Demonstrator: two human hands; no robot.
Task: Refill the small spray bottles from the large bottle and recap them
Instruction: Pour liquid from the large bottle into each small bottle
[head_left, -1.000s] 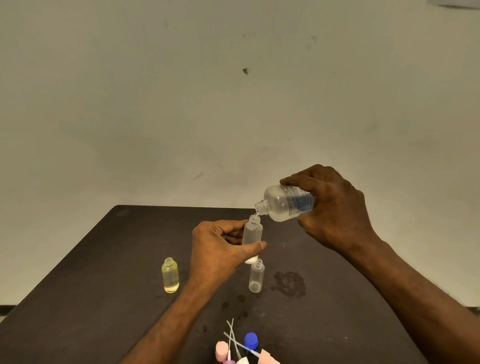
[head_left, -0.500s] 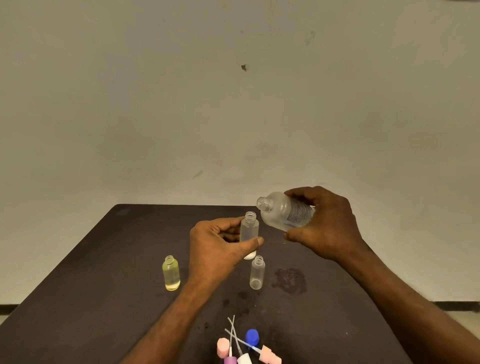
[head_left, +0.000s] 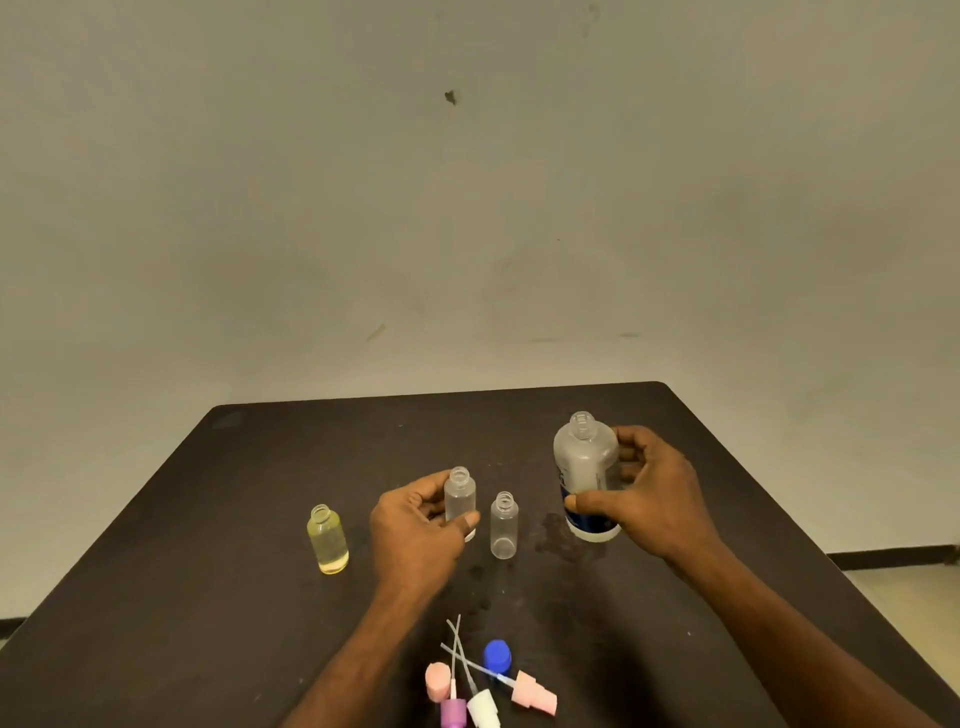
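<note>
My right hand (head_left: 652, 506) grips the large clear bottle (head_left: 586, 473), which stands upright and uncapped on the dark table (head_left: 182, 597). My left hand (head_left: 415, 535) holds a small clear spray bottle (head_left: 460, 496), uncapped and upright on the table. Just right of it stands a second small clear bottle (head_left: 504, 525), open and untouched. A small bottle with yellow liquid (head_left: 327, 540) stands to the left, also open. Near the front edge lie spray tops with dip tubes: a pink one (head_left: 532, 693), a white one (head_left: 483, 709) and a purple one (head_left: 453, 712).
A blue cap (head_left: 497, 656) and a pink cap (head_left: 437, 680) lie among the spray tops. A wet patch (head_left: 558, 540) darkens the table between the small bottles and the large one. A plain wall rises behind the table's far edge.
My right hand has swung the large bottle from tilted over the small bottle to upright and set it down at the right. My left hand has lowered the small bottle onto the table.
</note>
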